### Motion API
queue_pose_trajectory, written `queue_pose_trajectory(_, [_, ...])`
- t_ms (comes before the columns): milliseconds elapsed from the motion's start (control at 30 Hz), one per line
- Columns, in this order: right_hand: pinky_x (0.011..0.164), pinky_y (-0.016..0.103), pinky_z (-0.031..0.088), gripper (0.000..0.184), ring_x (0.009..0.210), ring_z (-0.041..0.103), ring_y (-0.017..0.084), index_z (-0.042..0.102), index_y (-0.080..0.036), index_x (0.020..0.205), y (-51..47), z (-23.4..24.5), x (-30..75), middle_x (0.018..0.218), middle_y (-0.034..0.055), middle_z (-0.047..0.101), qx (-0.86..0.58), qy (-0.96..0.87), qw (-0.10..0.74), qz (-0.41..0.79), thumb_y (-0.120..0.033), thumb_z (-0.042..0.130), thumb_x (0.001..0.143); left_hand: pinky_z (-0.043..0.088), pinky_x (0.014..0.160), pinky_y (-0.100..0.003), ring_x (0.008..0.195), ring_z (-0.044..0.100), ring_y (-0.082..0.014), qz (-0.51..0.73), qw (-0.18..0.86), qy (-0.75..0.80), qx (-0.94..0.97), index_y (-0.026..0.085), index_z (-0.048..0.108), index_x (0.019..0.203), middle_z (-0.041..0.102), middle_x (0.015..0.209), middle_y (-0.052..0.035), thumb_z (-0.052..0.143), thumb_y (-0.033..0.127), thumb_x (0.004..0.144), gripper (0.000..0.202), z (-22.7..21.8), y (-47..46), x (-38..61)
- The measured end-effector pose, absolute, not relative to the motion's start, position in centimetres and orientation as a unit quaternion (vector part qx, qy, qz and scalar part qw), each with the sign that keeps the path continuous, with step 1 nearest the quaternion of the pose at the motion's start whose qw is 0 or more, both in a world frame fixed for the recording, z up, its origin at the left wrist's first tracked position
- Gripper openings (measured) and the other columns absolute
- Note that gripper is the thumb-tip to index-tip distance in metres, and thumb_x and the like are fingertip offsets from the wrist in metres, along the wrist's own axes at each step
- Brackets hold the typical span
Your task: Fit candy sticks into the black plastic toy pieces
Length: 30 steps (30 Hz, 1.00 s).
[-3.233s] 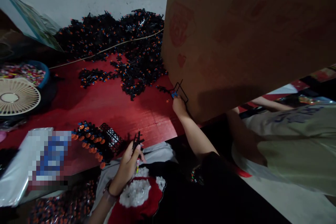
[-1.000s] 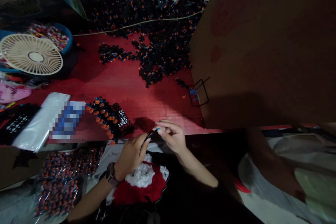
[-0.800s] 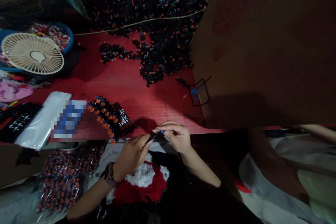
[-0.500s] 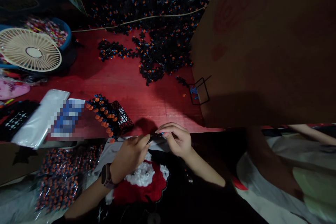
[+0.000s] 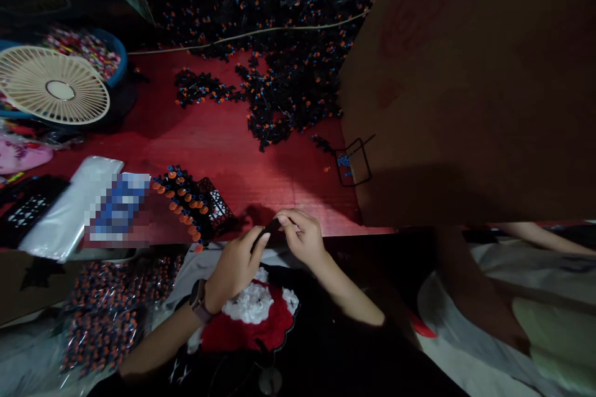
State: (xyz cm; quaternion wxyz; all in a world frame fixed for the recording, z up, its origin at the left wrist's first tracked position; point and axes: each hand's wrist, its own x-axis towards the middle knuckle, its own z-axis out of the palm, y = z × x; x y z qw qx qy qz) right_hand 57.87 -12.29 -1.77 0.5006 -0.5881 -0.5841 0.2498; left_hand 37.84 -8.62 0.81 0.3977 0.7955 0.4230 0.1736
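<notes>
Between my two hands, at the table's front edge, is a small black plastic piece (image 5: 269, 227). My left hand (image 5: 239, 260), with a watch on the wrist, pinches one end of it. The fingertips of my right hand (image 5: 302, 234) are closed at its other end; what exactly lies under them is hidden. Left of my hands stands a black openwork basket (image 5: 216, 205). Beside it lies a row of black pieces with orange and blue ends (image 5: 184, 201).
A large heap of black pieces with orange and blue tips (image 5: 298, 62) covers the back. A tall cardboard box (image 5: 460, 87) blocks the right. Left are a fan (image 5: 60, 92), a blue tub (image 5: 118, 56) and clear plastic bags (image 5: 77, 205). Another person's arm (image 5: 554, 239) shows at far right.
Both hands have risen slightly, and the right hand has moved a little left. The black piece now tilts up to the right. The blue bit at my right fingertips is no longer visible.
</notes>
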Motion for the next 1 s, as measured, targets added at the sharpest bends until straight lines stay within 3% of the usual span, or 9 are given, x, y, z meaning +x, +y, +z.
queue_pose_trajectory(100, [0.092, 0.039, 0.068, 0.04, 0.098, 0.083, 0.024, 0.084, -0.027, 0.124, -10.5, -3.4, 61.0, 0.109, 0.0087, 0.087, -0.604, -0.571, 0.501, 0.24, -0.048, 0.051, 0.119, 0.055, 0.076, -0.031, 0.084, 0.077, -0.0223, 0.196, 0.459, 0.446, 0.743, 0.024, 0.072, 0.106, 0.079, 0.087, -0.0032, 0.048, 0.046, 0.116, 0.034, 1.0, -8.5, 38.0])
queue_pose_trajectory(200, [0.113, 0.049, 0.062, 0.049, 0.127, 0.077, 0.029, 0.081, -0.023, 0.137, -7.5, -6.3, 67.1, 0.135, 0.0152, 0.083, -0.705, -0.491, 0.5, 0.109, -0.05, 0.045, 0.119, 0.055, 0.072, -0.031, 0.073, 0.073, -0.0204, 0.197, 0.516, 0.47, 0.689, 0.024, 0.067, 0.094, 0.071, 0.075, -0.0001, 0.051, 0.055, 0.114, 0.04, 1.0, -8.5, 37.8])
queue_pose_trajectory(267, [0.124, 0.055, 0.052, 0.05, 0.138, 0.07, 0.034, 0.082, -0.014, 0.135, -5.4, -8.8, 71.4, 0.145, 0.0229, 0.077, -0.783, -0.441, 0.438, 0.029, -0.043, 0.046, 0.116, 0.056, 0.068, -0.03, 0.069, 0.071, -0.0197, 0.191, 0.554, 0.475, 0.656, 0.023, 0.066, 0.092, 0.067, 0.07, 0.0013, 0.052, 0.06, 0.113, 0.044, 0.8, -8.6, 37.6])
queue_pose_trajectory(333, [0.127, 0.059, 0.048, 0.049, 0.143, 0.065, 0.037, 0.081, -0.007, 0.136, -3.8, -11.2, 74.6, 0.151, 0.0285, 0.072, -0.831, -0.419, 0.364, 0.028, -0.033, 0.048, 0.111, 0.058, 0.068, -0.03, 0.073, 0.074, -0.0203, 0.194, 0.589, 0.467, 0.631, 0.022, 0.068, 0.095, 0.071, 0.075, -0.0008, 0.054, 0.064, 0.111, 0.047, 0.6, -8.8, 37.5])
queue_pose_trajectory(467, [0.124, 0.058, 0.048, 0.046, 0.135, 0.065, 0.036, 0.082, -0.006, 0.132, -2.8, -14.6, 76.9, 0.143, 0.0275, 0.076, -0.832, -0.449, 0.324, 0.012, -0.02, 0.047, 0.106, 0.061, 0.068, -0.03, 0.077, 0.077, -0.0204, 0.209, 0.635, 0.445, 0.596, 0.019, 0.074, 0.11, 0.081, 0.092, -0.0072, 0.054, 0.064, 0.112, 0.049, 0.3, -9.3, 37.5])
queue_pose_trajectory(633, [0.118, 0.057, 0.046, 0.042, 0.128, 0.059, 0.038, 0.081, -0.011, 0.132, -3.0, -15.3, 77.3, 0.131, 0.0258, 0.076, -0.826, -0.462, 0.322, -0.036, -0.027, 0.051, 0.108, 0.054, 0.054, -0.026, 0.069, 0.075, -0.0173, 0.239, 0.628, 0.459, 0.582, 0.018, 0.063, 0.146, 0.085, 0.112, -0.0121, 0.053, 0.063, 0.112, 0.058, 0.2, -9.4, 37.7])
queue_pose_trajectory(767, [0.114, 0.054, 0.045, 0.04, 0.123, 0.058, 0.037, 0.082, -0.013, 0.126, -2.3, -14.9, 77.6, 0.13, 0.0249, 0.073, -0.831, -0.459, 0.314, -0.034, -0.033, 0.051, 0.11, 0.064, 0.069, -0.03, 0.071, 0.08, -0.0184, 0.247, 0.593, 0.462, 0.611, 0.017, 0.07, 0.136, 0.087, 0.108, -0.011, 0.054, 0.062, 0.111, 0.053, -0.1, -9.0, 37.6])
queue_pose_trajectory(900, [0.112, 0.051, 0.046, 0.035, 0.118, 0.059, 0.035, 0.083, -0.017, 0.118, -1.6, -14.3, 77.8, 0.125, 0.0219, 0.075, -0.82, -0.48, 0.311, -0.028, -0.035, 0.053, 0.111, 0.07, 0.092, -0.037, 0.099, 0.086, -0.0255, 0.259, 0.569, 0.46, 0.631, 0.02, 0.075, 0.13, 0.088, 0.107, -0.0095, 0.057, 0.061, 0.111, 0.049, -0.4, -8.8, 37.5])
queue_pose_trajectory(1000, [0.109, 0.049, 0.051, 0.031, 0.114, 0.063, 0.034, 0.084, -0.016, 0.115, -1.2, -13.9, 77.8, 0.118, 0.0213, 0.078, -0.794, -0.518, 0.317, -0.01, -0.029, 0.057, 0.108, 0.072, 0.086, -0.036, 0.097, 0.087, -0.0261, 0.272, 0.57, 0.462, 0.623, 0.021, 0.075, 0.132, 0.088, 0.11, -0.0092, 0.057, 0.061, 0.111, 0.048, -0.8, -9.0, 37.7])
